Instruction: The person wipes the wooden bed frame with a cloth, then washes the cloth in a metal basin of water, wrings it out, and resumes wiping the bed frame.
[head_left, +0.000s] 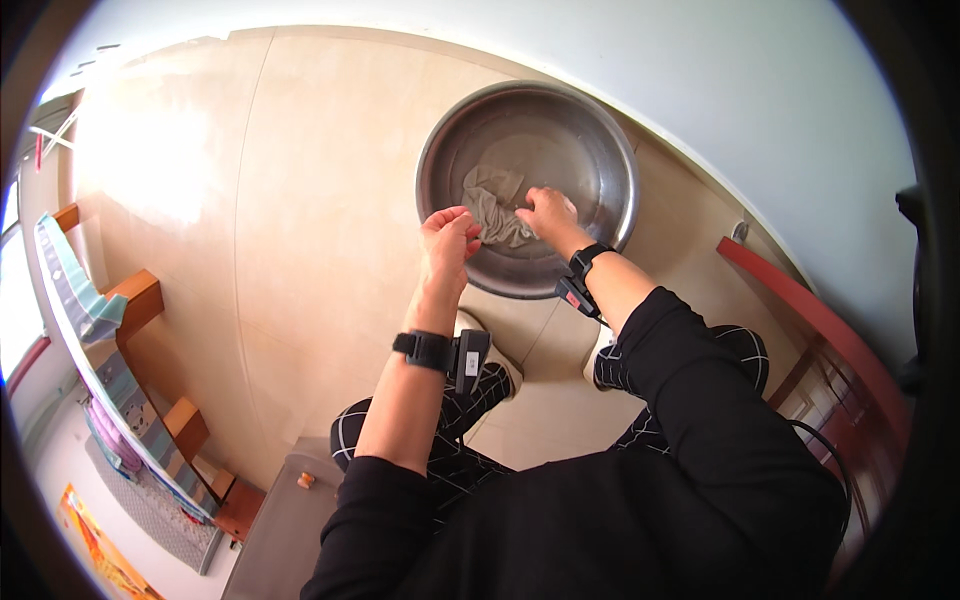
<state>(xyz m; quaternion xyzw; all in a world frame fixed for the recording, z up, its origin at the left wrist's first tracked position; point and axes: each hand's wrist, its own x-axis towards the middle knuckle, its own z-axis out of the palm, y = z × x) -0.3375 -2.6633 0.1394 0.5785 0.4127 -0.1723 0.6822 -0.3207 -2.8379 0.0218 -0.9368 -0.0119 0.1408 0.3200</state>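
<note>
A round stainless steel basin (527, 281) stands on the tiled floor in front of my feet, with shallow water in it. A wet, pale cloth (499, 217) lies crumpled at its left and lower middle. My left hand (451, 232) is over the basin's left rim, its fingers curled and thumb near the fingertips; whether something thin is between them I cannot tell. My right hand (551, 214) is inside the basin, just right of the cloth, with thumb and fingers apart and nothing seen in it. Both wrists wear black straps with small devices.
A pale wall (675, 82) runs behind and right of the basin. An open reddish-brown door (810, 315) is at the right. At the left stands a wooden bed (139, 296) with patterned bedding. A grey-brown piece of furniture (274, 517) is at the lower left, beside my leg.
</note>
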